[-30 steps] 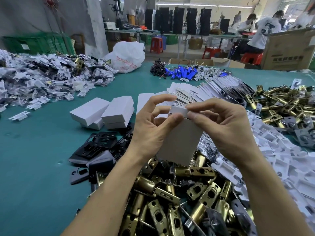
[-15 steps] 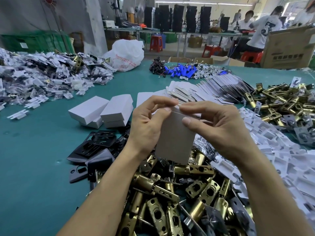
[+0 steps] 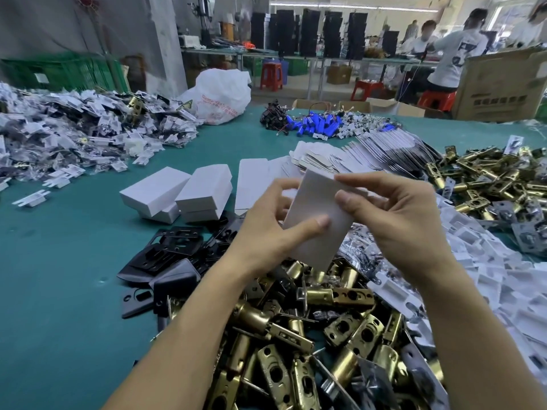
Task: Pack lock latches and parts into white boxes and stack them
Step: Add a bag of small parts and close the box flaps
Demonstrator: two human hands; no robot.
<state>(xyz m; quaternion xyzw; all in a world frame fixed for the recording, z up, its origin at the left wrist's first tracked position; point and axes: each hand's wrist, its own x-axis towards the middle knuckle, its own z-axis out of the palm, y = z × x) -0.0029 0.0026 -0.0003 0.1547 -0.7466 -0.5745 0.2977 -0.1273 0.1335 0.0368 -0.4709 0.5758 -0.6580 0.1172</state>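
Table: we look down on a green table [image 3: 59, 291] crowded with parts.
Near pile: brass latches [image 3: 296, 335] lie heaped under our wrists, directly below the box we hold.
Left of pile: black plates [image 3: 171, 255] overlap one another, touching the latch heap.
Packed stock: closed white boxes [image 3: 177, 196] sit stacked just beyond the black plates.
Behind the hands: flat box blanks [image 3: 370, 158] lie fanned out, partly hidden by our fingers.
Right side: white plastic inserts [image 3: 503, 276] spread along the edge, with a second latch heap [image 3: 488, 179] beyond them.
Far end: bagged parts [image 3: 74, 137], a white bag [image 3: 222, 96] and blue cylinders [image 3: 313, 125].
Held thing: the white box [image 3: 316, 214] stands tilted in the air above the near pile, between both hands.
Left hand [image 3: 266, 229]: it grips the box's left side, thumb flat across the front face, fingers curled behind.
Right hand [image 3: 393, 220]: it pinches the upper right corner, thumb on the front, forefinger along the top edge.
Top flap: it seems tucked in, though our fingers cover that edge.
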